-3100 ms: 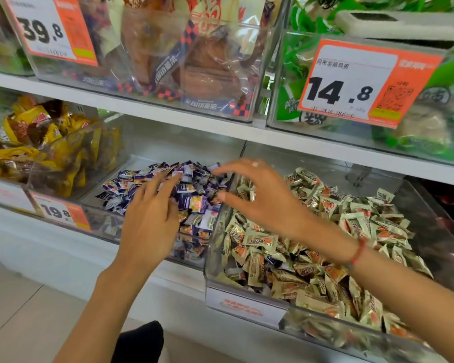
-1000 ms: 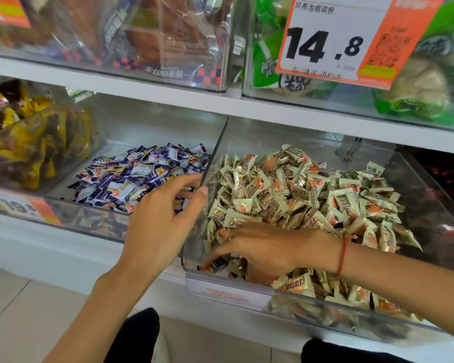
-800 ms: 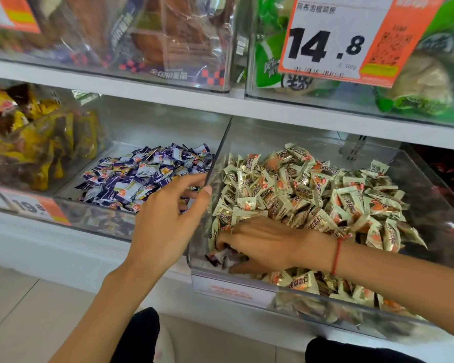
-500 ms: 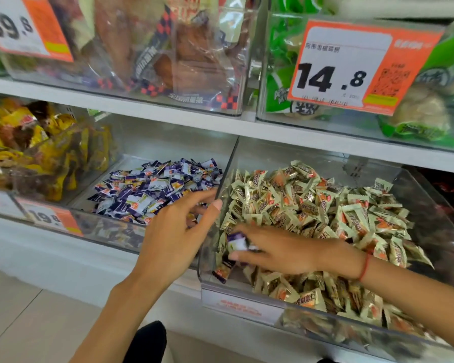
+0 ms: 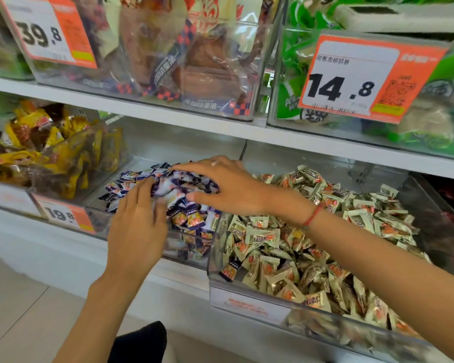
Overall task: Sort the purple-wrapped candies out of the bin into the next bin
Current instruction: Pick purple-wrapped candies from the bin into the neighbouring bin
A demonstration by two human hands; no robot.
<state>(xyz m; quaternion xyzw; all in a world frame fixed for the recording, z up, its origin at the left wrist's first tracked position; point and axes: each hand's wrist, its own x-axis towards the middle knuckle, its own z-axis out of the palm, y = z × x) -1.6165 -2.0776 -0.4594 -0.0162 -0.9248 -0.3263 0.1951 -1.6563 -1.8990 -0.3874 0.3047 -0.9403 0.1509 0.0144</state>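
Purple candies [image 5: 168, 187] heaped in our left bin [image 5: 131, 224] | one stray [image 5: 230, 271] in beige bin [image 5: 247, 299] | our right hand [image 5: 228, 189] spread over the heap | left hand [image 5: 139, 226] flat, fingers relaxed

1. Purple-wrapped candies [image 5: 192, 218]: small pillow packs, heaped loosely in the left clear bin [image 5: 131, 224].
2. Right clear bin [image 5: 247, 294]: holds cream-wrapped candies [image 5: 262, 235]; one purple stray [image 5: 230, 269] lies at its front-left corner.

Bare arms; red string on right wrist [image 5: 312, 217]; ring on right hand [image 5: 236, 187].
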